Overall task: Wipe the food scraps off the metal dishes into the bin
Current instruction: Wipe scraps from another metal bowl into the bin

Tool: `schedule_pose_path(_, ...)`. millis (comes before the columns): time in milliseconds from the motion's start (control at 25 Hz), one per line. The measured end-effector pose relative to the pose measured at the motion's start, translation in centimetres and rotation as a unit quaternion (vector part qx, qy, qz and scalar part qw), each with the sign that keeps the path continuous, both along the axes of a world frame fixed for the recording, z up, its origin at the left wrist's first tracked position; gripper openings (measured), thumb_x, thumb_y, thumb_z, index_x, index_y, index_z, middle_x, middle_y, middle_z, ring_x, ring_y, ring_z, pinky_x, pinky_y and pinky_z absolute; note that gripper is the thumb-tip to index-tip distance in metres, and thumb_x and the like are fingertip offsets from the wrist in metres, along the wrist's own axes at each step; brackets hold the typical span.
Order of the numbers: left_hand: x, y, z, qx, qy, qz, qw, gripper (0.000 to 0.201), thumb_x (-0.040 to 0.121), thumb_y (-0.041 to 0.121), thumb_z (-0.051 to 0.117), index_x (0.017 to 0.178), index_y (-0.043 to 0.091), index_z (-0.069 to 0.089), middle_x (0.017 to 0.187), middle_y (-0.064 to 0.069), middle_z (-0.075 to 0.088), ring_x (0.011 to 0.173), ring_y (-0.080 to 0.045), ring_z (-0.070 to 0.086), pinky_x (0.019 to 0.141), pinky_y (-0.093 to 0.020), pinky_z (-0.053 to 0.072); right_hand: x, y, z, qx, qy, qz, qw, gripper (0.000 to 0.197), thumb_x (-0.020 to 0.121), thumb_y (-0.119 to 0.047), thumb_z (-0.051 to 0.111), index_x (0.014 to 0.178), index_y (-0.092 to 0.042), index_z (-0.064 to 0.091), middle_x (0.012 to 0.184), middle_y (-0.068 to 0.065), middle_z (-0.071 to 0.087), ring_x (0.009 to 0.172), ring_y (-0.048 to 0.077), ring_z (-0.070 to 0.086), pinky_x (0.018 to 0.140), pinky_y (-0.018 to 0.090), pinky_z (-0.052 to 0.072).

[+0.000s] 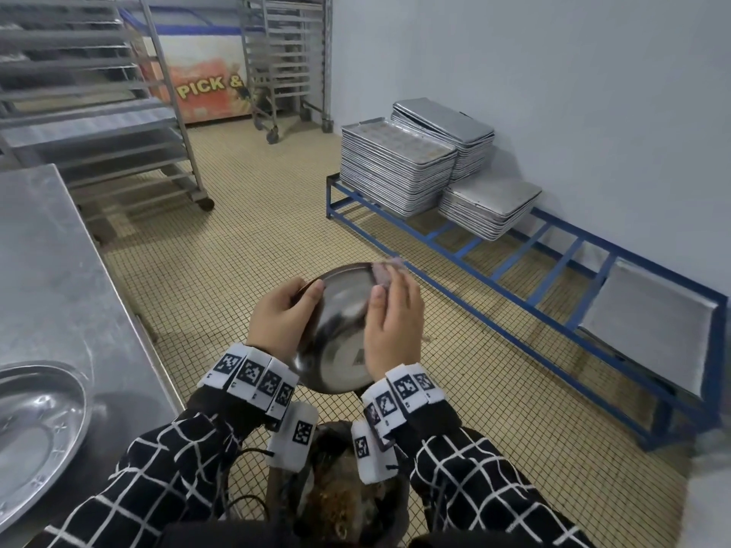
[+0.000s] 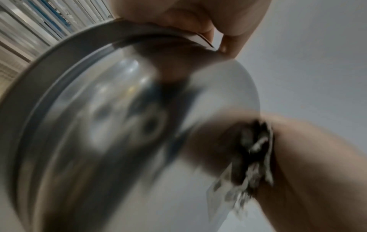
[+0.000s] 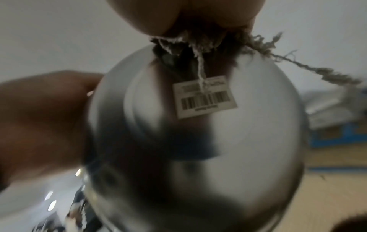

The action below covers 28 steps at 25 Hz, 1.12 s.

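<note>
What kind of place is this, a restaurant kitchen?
Probably the back room of a commercial kitchen or bakery: tall wheeled tray racks, piles of metal baking trays on a low blue frame, and a steel worktable.

Steel bench point(image 1: 59, 270) at left carries round metal dish point(image 1: 35, 433) near front edge. Tiled floor point(image 1: 257, 231) bears wheeled tray racks point(image 1: 118, 112), bin point(image 1: 348, 504) of scraps, low blue frame rack point(image 1: 553, 278) along wall. Stacked baking trays point(image 1: 399, 168) sit on rack; one tray point(image 1: 652, 330) lies alone at near end.
</note>
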<state>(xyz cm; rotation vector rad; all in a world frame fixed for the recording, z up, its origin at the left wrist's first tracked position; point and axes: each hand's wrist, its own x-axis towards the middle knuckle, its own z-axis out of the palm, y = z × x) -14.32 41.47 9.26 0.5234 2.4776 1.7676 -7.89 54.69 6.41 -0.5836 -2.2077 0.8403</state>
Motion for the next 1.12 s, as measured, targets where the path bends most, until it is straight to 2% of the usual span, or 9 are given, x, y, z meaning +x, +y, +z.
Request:
schedule_pose_path(80, 0.0, -0.4, -0.1, 0.027, -0.027, 0.005, 0.999, 0.035, 0.090, 0.040, 0.059, 0.066, 0.015, 0.057, 0.054, 0.006, 0.055, 0.053, -0.010, 0.053, 0.053, -0.026, 0.045, 0.4, 1.4, -0.9, -0.225, 0.009, -0.020, 0.974, 0.044, 0.100, -0.039, 0.027, 0.134, -0.020, 0.048, 0.137, 0.003, 0.045, 0.123, 0.017, 0.046, 0.098, 0.035, 0.045)
schedule_pose_path(160, -0.1, -0.7, 0.0, 0.074, -0.063, 0.010, 0.995, 0.031, 0.090, 0.037, 0.061, 0.068, 0.014, 0.060, 0.052, 0.007, 0.057, 0.049, -0.007, 0.055, 0.049, -0.020, 0.046, 1.1, 2.9, -1.9, -0.391, 0.000, -0.030, 0.920, 0.037, 0.101, -0.040, 0.030, 0.122, -0.025, 0.057, 0.125, 0.002, 0.056, 0.109, 0.015, 0.054, 0.090, 0.033, 0.047)
schedule_pose_path(280, -0.2, -1.0, -0.2, 0.094, -0.069, 0.009, 0.993, 0.027, 0.091, 0.034, 0.060, 0.074, 0.013, 0.063, 0.054, 0.008, 0.060, 0.048, -0.003, 0.056, 0.046, -0.013, 0.044, 2.0, 3.9, -2.8, -0.457, -0.010, -0.028, 0.889, 0.025, 0.098, -0.048, 0.037, 0.098, -0.036, 0.059, 0.105, -0.005, 0.063, 0.098, 0.015, 0.058, 0.092, 0.039, 0.047)
schedule_pose_path(440, -0.8, -1.3, -1.4, 0.047, -0.075, -0.011, 0.996, 0.017, 0.096, 0.034, 0.051, 0.096, 0.021, 0.061, 0.083, 0.005, 0.066, 0.074, -0.010, 0.063, 0.064, -0.020, 0.051, 2.5, 4.9, -1.1, -0.365, -0.023, -0.004, 0.931, 0.026, 0.099, -0.043, 0.037, 0.108, -0.027, 0.056, 0.099, -0.010, 0.061, 0.094, 0.011, 0.059, 0.073, 0.026, 0.047)
schedule_pose_path(600, -0.4, -1.1, -1.7, 0.031, -0.075, -0.061, 0.995, 0.019, 0.095, 0.033, 0.050, 0.113, 0.031, 0.058, 0.104, 0.004, 0.065, 0.095, -0.014, 0.063, 0.078, -0.030, 0.054, 2.1, 5.9, 1.8, -0.181, -0.097, 0.093, 0.974, 0.023, 0.101, -0.032, 0.038, 0.109, -0.020, 0.055, 0.094, -0.013, 0.058, 0.084, 0.003, 0.055, 0.061, 0.011, 0.037)
schedule_pose_path(760, -0.4, -0.3, -0.7, -0.055, -0.035, -0.115, 0.991, 0.016, 0.094, 0.038, 0.051, 0.100, 0.031, 0.064, 0.092, 0.006, 0.068, 0.087, -0.013, 0.064, 0.078, -0.030, 0.052, 0.3, 5.2, 3.7, 0.068, -0.157, 0.205, 0.964, 0.022, 0.098, -0.028, 0.043, 0.107, -0.017, 0.059, 0.101, -0.004, 0.061, 0.096, 0.013, 0.054, 0.083, 0.026, 0.044)
schedule_pose_path(880, -0.3, 0.1, -0.3, -0.089, -0.038, -0.110, 0.989, 0.028, 0.097, 0.041, 0.045, 0.084, 0.025, 0.064, 0.077, 0.003, 0.066, 0.073, -0.017, 0.062, 0.069, -0.030, 0.048, -0.1, 3.8, 3.9, 0.077, -0.077, 0.217, 0.970, 0.019, 0.098, -0.024, 0.046, 0.110, -0.013, 0.057, 0.101, -0.007, 0.059, 0.095, 0.013, 0.054, 0.084, 0.029, 0.045)
schedule_pose_path(1000, -0.3, 0.2, -0.4, -0.053, -0.051, -0.065, 0.995, 0.032, 0.097, 0.041, 0.044, 0.082, 0.023, 0.066, 0.075, -0.004, 0.069, 0.072, -0.025, 0.065, 0.074, -0.043, 0.054, 0.3, 1.7, 3.0, 0.021, 0.016, 0.158, 0.987, 0.026, 0.095, -0.022, 0.051, 0.118, -0.010, 0.050, 0.111, -0.001, 0.057, 0.099, 0.012, 0.054, 0.082, 0.024, 0.047)
schedule_pose_path(1120, -0.3, 0.4, -0.2, -0.016, -0.058, -0.021, 0.998, 0.032, 0.098, 0.040, 0.045, 0.080, 0.025, 0.067, 0.076, -0.003, 0.070, 0.075, -0.024, 0.066, 0.079, -0.045, 0.053, 1.1, -1.3, 1.0, 0.177, -0.012, 0.111, 0.978, 0.032, 0.096, -0.033, 0.046, 0.120, -0.014, 0.055, 0.135, 0.004, 0.049, 0.126, 0.020, 0.043, 0.105, 0.032, 0.034)
